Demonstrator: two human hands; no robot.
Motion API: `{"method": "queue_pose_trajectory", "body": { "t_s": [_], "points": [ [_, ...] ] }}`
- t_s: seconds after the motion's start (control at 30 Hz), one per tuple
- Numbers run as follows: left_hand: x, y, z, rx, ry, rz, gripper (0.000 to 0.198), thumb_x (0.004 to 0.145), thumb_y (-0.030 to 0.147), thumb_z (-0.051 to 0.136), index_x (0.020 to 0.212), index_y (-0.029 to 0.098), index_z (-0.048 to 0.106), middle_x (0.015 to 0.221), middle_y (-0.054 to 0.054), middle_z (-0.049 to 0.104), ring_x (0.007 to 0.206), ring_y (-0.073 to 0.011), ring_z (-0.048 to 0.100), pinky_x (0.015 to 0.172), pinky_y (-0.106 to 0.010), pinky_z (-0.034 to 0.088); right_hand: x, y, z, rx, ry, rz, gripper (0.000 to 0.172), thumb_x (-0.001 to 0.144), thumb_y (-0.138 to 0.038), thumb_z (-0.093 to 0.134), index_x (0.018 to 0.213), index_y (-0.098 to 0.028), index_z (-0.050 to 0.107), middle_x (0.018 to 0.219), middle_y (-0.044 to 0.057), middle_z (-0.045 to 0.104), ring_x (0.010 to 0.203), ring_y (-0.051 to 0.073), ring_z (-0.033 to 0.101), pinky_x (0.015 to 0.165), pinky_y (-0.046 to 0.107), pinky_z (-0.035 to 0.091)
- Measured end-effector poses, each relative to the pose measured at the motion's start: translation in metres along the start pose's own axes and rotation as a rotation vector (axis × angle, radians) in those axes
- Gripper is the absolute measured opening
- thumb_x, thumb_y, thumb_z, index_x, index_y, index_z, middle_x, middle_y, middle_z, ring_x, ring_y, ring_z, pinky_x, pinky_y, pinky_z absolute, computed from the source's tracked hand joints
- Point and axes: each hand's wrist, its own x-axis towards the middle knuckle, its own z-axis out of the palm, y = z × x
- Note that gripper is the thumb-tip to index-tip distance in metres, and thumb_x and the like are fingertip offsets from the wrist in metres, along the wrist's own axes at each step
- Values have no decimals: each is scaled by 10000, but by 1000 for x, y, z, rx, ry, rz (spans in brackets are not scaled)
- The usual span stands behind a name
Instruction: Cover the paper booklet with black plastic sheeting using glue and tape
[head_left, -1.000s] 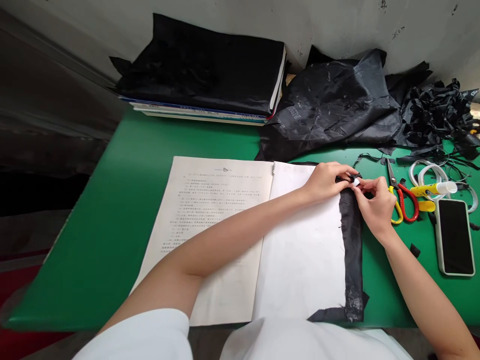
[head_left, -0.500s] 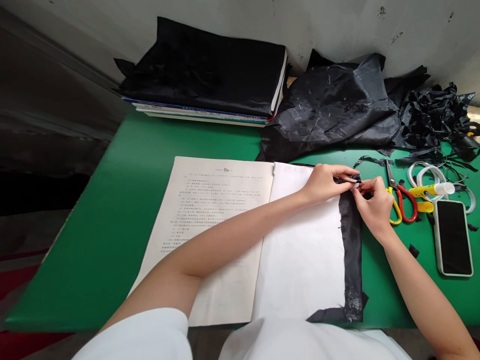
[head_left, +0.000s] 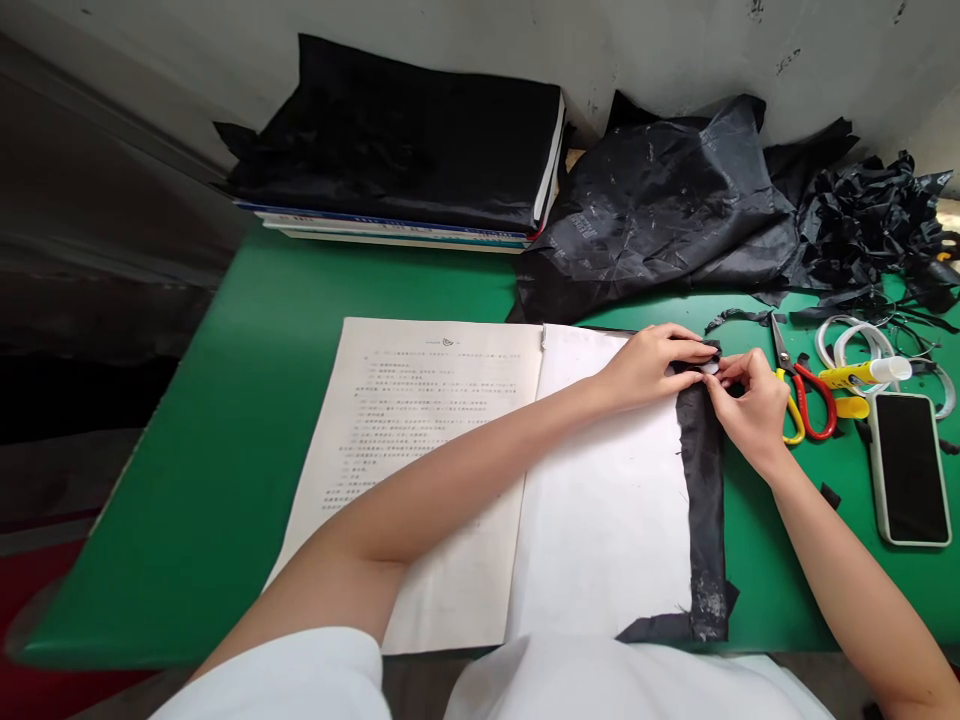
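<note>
An open book (head_left: 435,440) lies on the green table, with printed text on its left page and a blank white sheet (head_left: 600,520) on the right. Black cloth (head_left: 703,510) is folded in over the right edge and lower right corner of that side. At the upper right corner, my left hand (head_left: 656,362) presses and pinches the cloth with its thumb and fingers. My right hand (head_left: 750,400) pinches the same corner from the right, fingertips meeting the left ones. A small pale bit shows between the fingertips; the fingers partly hide the fold.
Right of my hands lie scissors (head_left: 804,395) with red and yellow handles, a yellow glue stick (head_left: 862,375), its cap (head_left: 852,408), clear tubing (head_left: 829,345) and a phone (head_left: 911,470). Behind are black-topped stacked books (head_left: 420,140), crumpled black cloth (head_left: 667,205) and shredded scraps (head_left: 870,220).
My fingertips have shifted slightly at the cloth corner, and the pale bit between them shows more. The whole view has moved a little; the book and tools stay in place.
</note>
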Motion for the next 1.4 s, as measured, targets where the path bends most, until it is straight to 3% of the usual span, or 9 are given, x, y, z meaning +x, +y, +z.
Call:
{"method": "queue_pose_trajectory", "body": {
  "t_s": [0.13,0.43,0.67,0.9,1.2,1.4],
  "points": [
    [3,-1,0,7,-3,-29,314,861,303,707,1166,234,739,1156,-91,736,1130,-195,681,1017,-339,547,-1,1,2,-28,-2,-28,244,823,-296,640,739,-252,416,702,-10,643,644,164,643,580,277,496],
    [4,4,-3,-70,-24,-85,329,829,176,697,1155,198,742,1164,-94,746,1142,-183,688,1019,-308,568,-2,-1,4,-92,-3,-28,275,834,-278,619,723,-259,369,689,-11,628,659,175,635,597,295,472],
    [1,2,-1,-217,12,-163,357,800,108,676,1140,191,746,1190,-93,720,932,-115,740,840,-210,627,-2,0,4,-87,21,-51,258,820,-252,626,720,-256,388,661,-26,606,686,177,661,595,281,457],
    [2,5,-3,-333,48,-176,333,817,153,687,1143,181,747,1158,-88,739,965,-127,735,892,-219,614,0,0,3,-107,3,-17,273,821,-271,634,712,-259,385,668,-23,622,682,181,656,603,292,466],
    [3,2,-8,-120,-70,-54,455,833,152,628,1278,233,675,1197,-67,737,1227,-192,642,1062,-328,521,0,0,2,-91,-5,1,274,832,-297,632,706,-260,391,660,-19,615,676,188,658,605,300,471],
    [4,6,-5,30,-110,-49,419,822,208,664,1241,211,691,1259,-91,706,1272,-238,608,1109,-415,457,1,-2,1,-97,-4,-30,274,832,-276,631,698,-260,393,638,-22,591,732,196,678,608,294,465]
  ]
}}
